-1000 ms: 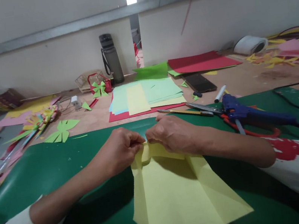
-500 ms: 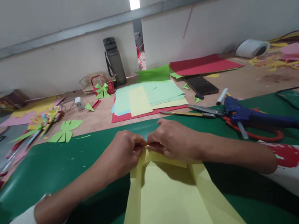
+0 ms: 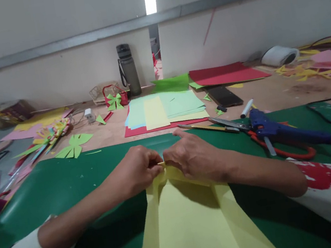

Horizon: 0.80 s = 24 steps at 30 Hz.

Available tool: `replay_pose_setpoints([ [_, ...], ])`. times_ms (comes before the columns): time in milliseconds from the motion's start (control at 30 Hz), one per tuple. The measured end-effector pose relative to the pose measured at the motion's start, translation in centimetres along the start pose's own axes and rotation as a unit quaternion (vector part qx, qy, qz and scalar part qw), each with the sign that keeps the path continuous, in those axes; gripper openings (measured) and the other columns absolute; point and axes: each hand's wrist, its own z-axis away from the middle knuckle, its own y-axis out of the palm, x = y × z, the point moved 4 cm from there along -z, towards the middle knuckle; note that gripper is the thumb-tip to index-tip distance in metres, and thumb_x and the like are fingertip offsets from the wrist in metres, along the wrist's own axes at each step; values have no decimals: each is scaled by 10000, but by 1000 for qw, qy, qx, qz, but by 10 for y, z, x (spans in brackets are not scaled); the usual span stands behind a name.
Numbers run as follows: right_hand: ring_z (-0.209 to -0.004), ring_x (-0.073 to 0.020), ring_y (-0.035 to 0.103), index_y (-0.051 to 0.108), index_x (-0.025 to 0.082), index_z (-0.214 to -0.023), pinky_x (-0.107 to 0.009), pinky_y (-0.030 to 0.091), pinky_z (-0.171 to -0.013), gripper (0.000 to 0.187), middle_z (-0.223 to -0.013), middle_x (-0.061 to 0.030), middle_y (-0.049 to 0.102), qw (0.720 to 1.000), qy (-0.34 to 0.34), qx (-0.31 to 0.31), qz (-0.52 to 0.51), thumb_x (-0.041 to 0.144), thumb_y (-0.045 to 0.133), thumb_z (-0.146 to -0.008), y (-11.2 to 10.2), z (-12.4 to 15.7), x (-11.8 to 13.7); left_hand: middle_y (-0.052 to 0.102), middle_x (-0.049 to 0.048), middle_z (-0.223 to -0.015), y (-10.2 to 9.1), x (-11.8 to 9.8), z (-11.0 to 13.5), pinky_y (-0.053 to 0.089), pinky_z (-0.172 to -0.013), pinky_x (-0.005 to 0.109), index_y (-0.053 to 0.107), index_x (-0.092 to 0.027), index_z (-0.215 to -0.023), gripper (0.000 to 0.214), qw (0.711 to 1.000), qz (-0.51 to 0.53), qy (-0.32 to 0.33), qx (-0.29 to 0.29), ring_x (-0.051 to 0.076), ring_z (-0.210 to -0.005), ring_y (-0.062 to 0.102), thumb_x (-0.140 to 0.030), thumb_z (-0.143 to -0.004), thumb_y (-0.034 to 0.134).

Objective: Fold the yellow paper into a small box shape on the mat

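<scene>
A yellow sheet of paper [image 3: 196, 229] with creased, raised sides lies over the green mat [image 3: 78, 189], its near edge running out of view at the bottom. My left hand [image 3: 139, 168] is closed, pinching the far left corner of the paper between thumb and fingers. Close beside it, my right hand [image 3: 193, 155] grips the folded far edge, fingers bent over it. Both hands' fingertips almost meet at that corner. What lies behind the right fingers is hidden.
Scissors [image 3: 303, 151] and a blue glue gun [image 3: 287, 131] lie to the right, trailing a cord. Stacked pale green paper [image 3: 181, 103], a phone [image 3: 224, 95] and a grey bottle [image 3: 129, 70] sit further back. Green paper cutouts [image 3: 74, 147] are at the left.
My fingertips have shifted slightly at the corner, and a thin yellow paper edge now shows between them. The whole view has moved down a little.
</scene>
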Motion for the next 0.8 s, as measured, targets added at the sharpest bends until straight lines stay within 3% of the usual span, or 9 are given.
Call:
replay_pose_setpoints([
  [100,-455,-76,306,563,167,-621,-357,249,-843,169,-510,49,511,1000,-8,-5,-8,27,467,-622,-1,0,-1,484,-30,-540,1,5,-2,262,-426,172,647,-110,-677,190,998,48,-17,38,68,-475,369,-198,-735,488],
  [400,-466,-86,366,578,169,-613,-398,223,-891,169,-517,36,542,999,-22,21,26,44,473,-658,-3,0,3,381,-48,-522,4,3,-3,227,-429,173,609,-111,-618,232,995,73,9,60,60,-478,292,-218,-771,472],
  [500,-461,-83,348,580,162,-609,-386,243,-867,170,-517,29,545,1000,-23,8,17,51,473,-679,-4,0,3,372,-41,-511,2,-1,-1,219,-438,184,590,-119,-595,259,999,22,41,28,66,-477,288,-208,-792,446],
  [633,-456,-75,293,579,160,-594,-347,279,-797,174,-489,34,514,999,34,-15,-34,75,477,-707,-6,0,-3,441,-14,-497,-2,-8,2,244,-470,204,589,-134,-594,241,991,-100,79,-38,80,-473,344,-155,-782,440],
  [800,-468,-81,302,589,168,-626,-330,288,-773,175,-497,38,499,997,57,-2,-49,71,466,-706,-6,0,-3,548,7,-535,-8,-9,2,281,-482,213,630,-148,-620,225,989,-133,55,-23,97,-490,430,-136,-762,455],
])
